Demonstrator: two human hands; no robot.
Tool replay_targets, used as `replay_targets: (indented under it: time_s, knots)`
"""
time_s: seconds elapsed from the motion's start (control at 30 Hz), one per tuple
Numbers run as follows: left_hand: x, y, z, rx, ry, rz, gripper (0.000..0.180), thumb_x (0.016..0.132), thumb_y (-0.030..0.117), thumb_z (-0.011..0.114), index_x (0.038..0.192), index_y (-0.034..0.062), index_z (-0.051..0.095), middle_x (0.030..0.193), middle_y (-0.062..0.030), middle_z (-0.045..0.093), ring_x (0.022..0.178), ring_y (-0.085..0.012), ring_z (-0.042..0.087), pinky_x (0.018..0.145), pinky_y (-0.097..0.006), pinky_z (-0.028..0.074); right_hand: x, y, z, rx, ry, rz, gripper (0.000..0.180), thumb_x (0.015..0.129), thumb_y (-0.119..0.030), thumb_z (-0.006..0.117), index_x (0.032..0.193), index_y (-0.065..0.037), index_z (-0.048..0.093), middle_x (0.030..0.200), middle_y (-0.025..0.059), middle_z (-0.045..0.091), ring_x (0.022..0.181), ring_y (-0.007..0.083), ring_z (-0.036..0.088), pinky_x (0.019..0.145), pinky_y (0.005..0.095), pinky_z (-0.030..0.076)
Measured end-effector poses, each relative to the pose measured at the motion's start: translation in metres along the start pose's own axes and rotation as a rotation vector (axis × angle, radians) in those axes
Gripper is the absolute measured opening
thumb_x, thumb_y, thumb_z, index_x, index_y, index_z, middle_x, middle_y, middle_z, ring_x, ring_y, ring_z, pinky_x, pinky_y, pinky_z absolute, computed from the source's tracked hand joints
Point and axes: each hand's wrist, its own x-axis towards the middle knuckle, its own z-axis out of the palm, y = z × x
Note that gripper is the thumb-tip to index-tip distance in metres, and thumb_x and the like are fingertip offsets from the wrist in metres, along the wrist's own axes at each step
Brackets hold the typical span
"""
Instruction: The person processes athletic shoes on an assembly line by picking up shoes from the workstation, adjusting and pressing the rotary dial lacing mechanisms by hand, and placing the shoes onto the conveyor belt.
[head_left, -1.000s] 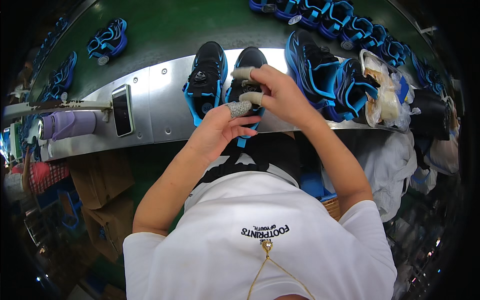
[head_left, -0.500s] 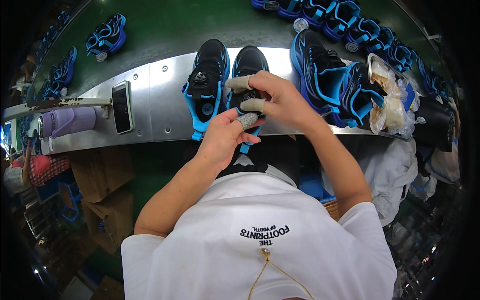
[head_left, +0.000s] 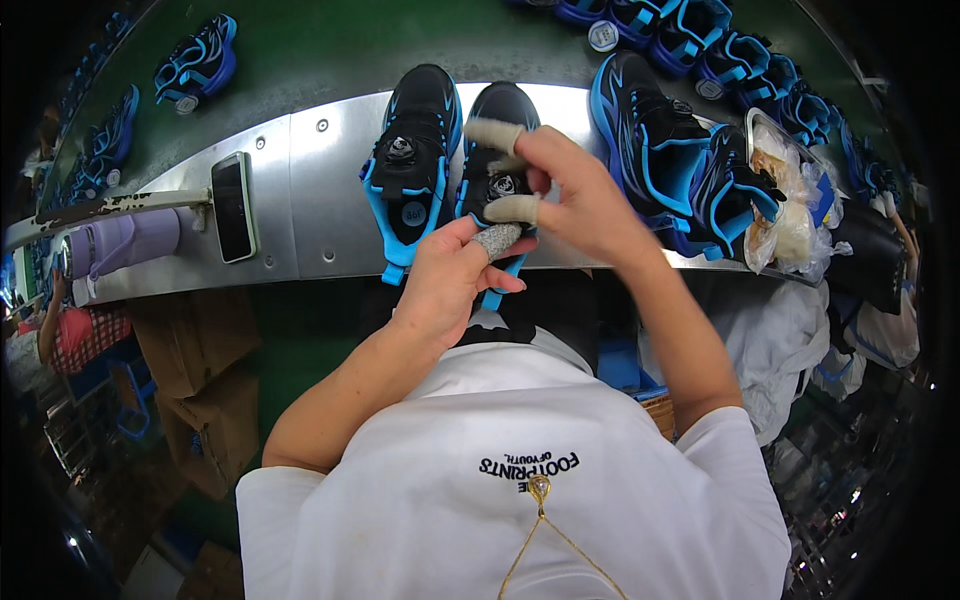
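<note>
Two black and blue sneakers stand side by side on a metal shelf (head_left: 320, 215) in front of me. My right hand (head_left: 570, 195), with taped fingertips, grips the tongue and dial area of the right sneaker (head_left: 500, 130). My left hand (head_left: 450, 275) holds that shoe's heel end, its taped finger pressed against the blue pull tab. The left sneaker (head_left: 410, 150) stands untouched beside it, its round dial facing up.
A phone (head_left: 235, 205) lies on the shelf to the left, near a purple bottle (head_left: 125, 240). More sneakers (head_left: 660, 140) stand at the right, and others ride the green belt (head_left: 300, 50) behind. A tray with plastic bags (head_left: 790, 210) is at far right. Cardboard boxes (head_left: 190, 400) below left.
Both hands have shifted slightly up the right sneaker; my right hand's fingers moved over the dial and my left hand closed in on the heel.
</note>
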Motion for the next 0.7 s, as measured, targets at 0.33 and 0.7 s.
replay_targets:
  time_s: [0.33,0.7]
  knots:
    - [-0.002,-0.002,0.003,-0.046,0.045,0.014,0.025,0.095,0.003,0.048,0.116,-0.0046,0.059,0.108,-0.0155,0.065,0.087,-0.018,0.068,0.068,-0.027,0.058,-0.002,0.013,0.008,-0.049,0.052,-0.106,0.053,0.079,-0.011,0.069,0.13,-0.02,0.061,0.086,0.0054,0.055,0.075,0.0159,0.053,0.069,0.03,0.045]
    - [0.002,-0.004,-0.004,0.018,0.019,-0.027,0.027,0.097,0.007,0.049,0.12,-0.0039,0.056,0.116,-0.0126,0.063,0.106,-0.0208,0.064,0.066,-0.025,0.056,-0.013,0.013,0.023,-0.11,0.158,-0.084,0.05,0.078,-0.01,0.07,0.127,-0.019,0.062,0.082,0.006,0.052,0.072,0.0179,0.05,0.067,0.0287,0.044]
